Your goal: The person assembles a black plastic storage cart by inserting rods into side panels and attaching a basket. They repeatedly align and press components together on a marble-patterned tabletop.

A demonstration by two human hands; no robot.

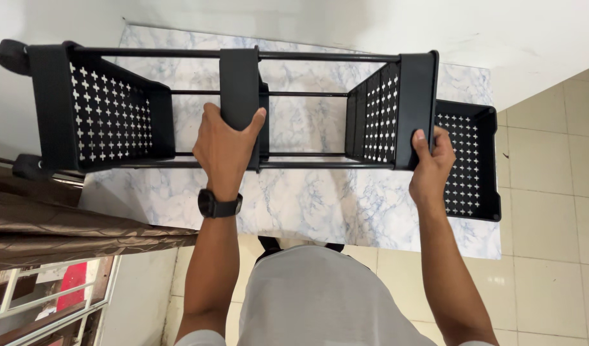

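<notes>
Head view
Rack: a black tiered rack (pixel 243 109) lies on its side across the marbled surface (pixel 307 198), its trays joined by thin rods.
Left hand: the left hand (pixel 225 147) is closed around the middle tray (pixel 240 83), a dark watch (pixel 218 205) on the wrist.
Right hand: the right hand (pixel 431 168) clasps the edge of the right tray (pixel 406 106).
Loose tray: a separate perforated tray (pixel 477 160) lies just beside the right hand.
Left edge: a brown curtain (pixel 63 224).
</notes>
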